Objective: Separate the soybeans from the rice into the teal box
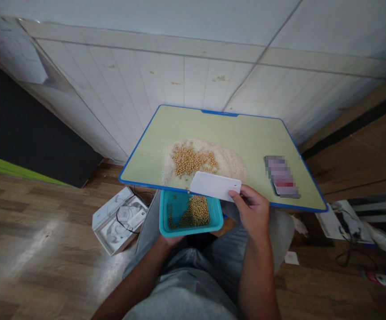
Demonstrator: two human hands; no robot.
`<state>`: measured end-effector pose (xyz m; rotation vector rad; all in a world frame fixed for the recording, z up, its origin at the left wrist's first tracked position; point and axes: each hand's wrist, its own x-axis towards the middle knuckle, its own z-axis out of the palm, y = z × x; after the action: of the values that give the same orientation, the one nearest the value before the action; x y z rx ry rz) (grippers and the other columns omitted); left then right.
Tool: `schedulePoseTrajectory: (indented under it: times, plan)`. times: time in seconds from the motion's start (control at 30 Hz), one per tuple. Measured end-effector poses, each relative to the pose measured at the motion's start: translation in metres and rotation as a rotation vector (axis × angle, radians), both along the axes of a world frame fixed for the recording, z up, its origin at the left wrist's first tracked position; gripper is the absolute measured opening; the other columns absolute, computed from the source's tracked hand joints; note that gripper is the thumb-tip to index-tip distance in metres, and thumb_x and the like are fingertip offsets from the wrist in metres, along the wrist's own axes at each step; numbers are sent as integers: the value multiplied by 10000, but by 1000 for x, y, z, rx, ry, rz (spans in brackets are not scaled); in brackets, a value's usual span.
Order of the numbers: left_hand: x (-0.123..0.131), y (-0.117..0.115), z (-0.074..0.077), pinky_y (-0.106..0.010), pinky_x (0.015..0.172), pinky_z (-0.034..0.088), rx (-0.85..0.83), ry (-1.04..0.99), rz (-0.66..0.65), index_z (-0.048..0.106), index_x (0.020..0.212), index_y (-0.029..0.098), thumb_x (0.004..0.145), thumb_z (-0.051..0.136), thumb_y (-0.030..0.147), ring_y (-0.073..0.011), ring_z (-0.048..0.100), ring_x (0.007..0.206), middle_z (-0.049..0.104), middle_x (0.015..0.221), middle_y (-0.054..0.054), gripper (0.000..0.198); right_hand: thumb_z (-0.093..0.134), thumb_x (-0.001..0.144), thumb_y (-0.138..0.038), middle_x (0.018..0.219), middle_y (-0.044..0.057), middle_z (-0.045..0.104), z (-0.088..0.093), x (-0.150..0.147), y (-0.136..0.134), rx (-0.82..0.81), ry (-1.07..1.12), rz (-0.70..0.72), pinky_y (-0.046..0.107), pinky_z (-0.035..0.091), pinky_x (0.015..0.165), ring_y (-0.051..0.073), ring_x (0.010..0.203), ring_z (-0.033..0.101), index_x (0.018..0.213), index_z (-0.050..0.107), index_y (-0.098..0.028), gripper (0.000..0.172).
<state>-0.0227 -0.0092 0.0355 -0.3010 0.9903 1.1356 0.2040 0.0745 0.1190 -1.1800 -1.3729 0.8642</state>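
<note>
Shirt (182,295): one, grey, ours.
Right hand (253,210): we pinch one white card (213,184) at the board (246,133)'s near edge.
Left hand (174,241): we hold one teal tray (193,231) from beneath, fingers hidden.
Beans (188,161): one pile on the board, one in the tray.
White grains (231,162): one heap, beside the board's beans.
Phone (281,175): one, board's right side.
</note>
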Motion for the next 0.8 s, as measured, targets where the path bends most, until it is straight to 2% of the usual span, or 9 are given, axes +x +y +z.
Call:
schedulePoseTrajectory:
  times: [0.17, 0.27, 0.43, 0.53, 0.63, 0.7, 0.8]
  plan:
    - [0, 0, -3, -507, 1399, 529, 53, 16, -36, 871, 1329, 264, 1134, 516, 518, -367, 684, 1620, 894, 1473, -99, 477, 908, 892, -403, 804, 23, 860, 0, -3, 0, 29, 4, -42, 303, 580, 627, 199, 660, 709, 948, 943, -231, 184]
    - [0, 0, 1, -511, 1404, 524, 123, 5, -33, 862, 1345, 266, 1116, 539, 538, -367, 681, 1623, 865, 1537, -98, 481, 898, 895, -396, 790, 18, 857, 2, -11, -2, 54, 1, -95, 303, 583, 634, 198, 652, 710, 931, 933, -225, 178]
    - [-1, 4, 6, -522, 1414, 495, 129, 35, -51, 858, 1370, 296, 1161, 390, 546, -331, 668, 1637, 899, 1468, -70, 570, 855, 939, -356, 809, 16, 872, 10, -33, -9, 107, -31, -62, 297, 593, 649, 195, 664, 733, 925, 925, -230, 145]
    - [-4, 5, -3, -550, 1403, 500, 108, 7, -43, 893, 1225, 288, 1184, 281, 533, -334, 682, 1622, 926, 1383, -97, 661, 837, 970, -335, 858, 29, 894, 12, -46, -12, 146, -50, 0, 306, 604, 665, 207, 697, 764, 975, 933, -243, 132]
    - [-6, 5, -9, -536, 1394, 510, 129, -22, 22, 893, 1098, 309, 1184, 303, 542, -333, 695, 1609, 940, 1331, -102, 640, 815, 1005, -317, 896, 43, 906, 12, -57, -13, 176, -67, 63, 324, 628, 713, 219, 743, 792, 1004, 937, -260, 134]
    - [-5, 6, -4, -542, 1389, 518, 141, -16, 59, 893, 1111, 328, 1169, 367, 539, -339, 695, 1608, 945, 1313, -96, 570, 799, 1022, -317, 894, 50, 902, 11, -63, -13, 185, -76, 90, 330, 638, 732, 222, 752, 794, 984, 932, -262, 149]
    - [-4, 11, 12, -556, 1352, 562, 175, 2, 70, 891, 1234, 317, 1141, 464, 548, -364, 710, 1589, 927, 1380, -93, 494, 784, 1035, -321, 898, 58, 901, 11, -72, -12, 202, -78, 113, 336, 658, 767, 225, 773, 801, 958, 926, -259, 173]
